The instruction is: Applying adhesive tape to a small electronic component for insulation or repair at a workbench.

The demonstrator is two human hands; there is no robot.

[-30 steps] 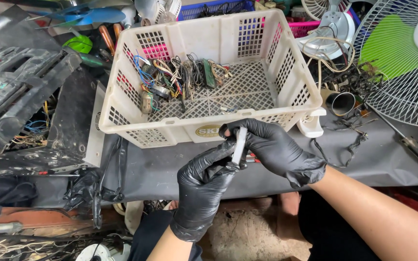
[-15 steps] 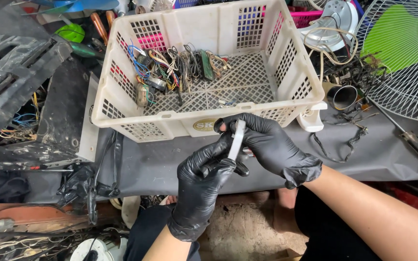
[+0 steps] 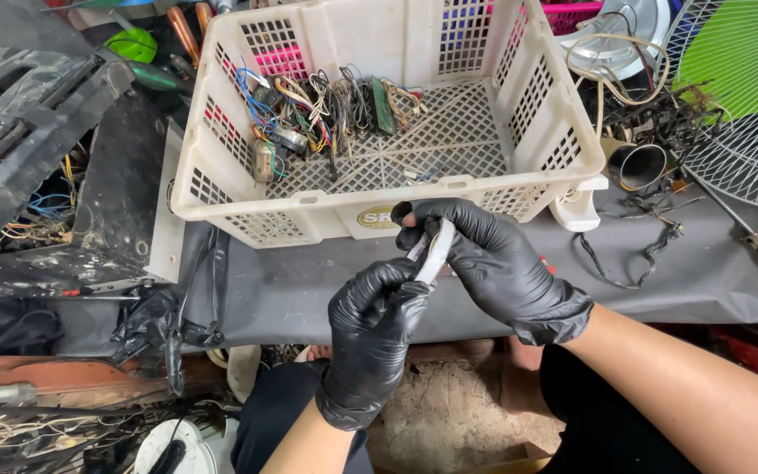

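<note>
1. A small whitish strip-shaped part (image 3: 434, 250), perhaps plastic, sits at the centre of the frame, just below the front wall of the basket, above the grey bench (image 3: 309, 294). Its long axis runs steeply, upper end tipped slightly right toward the basket, lower end down toward the person.
2. The left hand (image 3: 375, 329), in a black glove, is closed around the part's lower end.
3. The right hand (image 3: 493, 263), also gloved in black, is clamped on the upper end, fingers curled over it.
4. Likely risk: the slick gloves and narrow hold could let the part slip and drop into the gap below the bench edge.
5. Behind stands a cream perforated plastic basket (image 3: 326, 215), with a tangle of coloured wires (image 3: 318, 110) lying inside at its upper left.
6. A white wire fan guard (image 3: 747, 114) fills the upper right.
</note>
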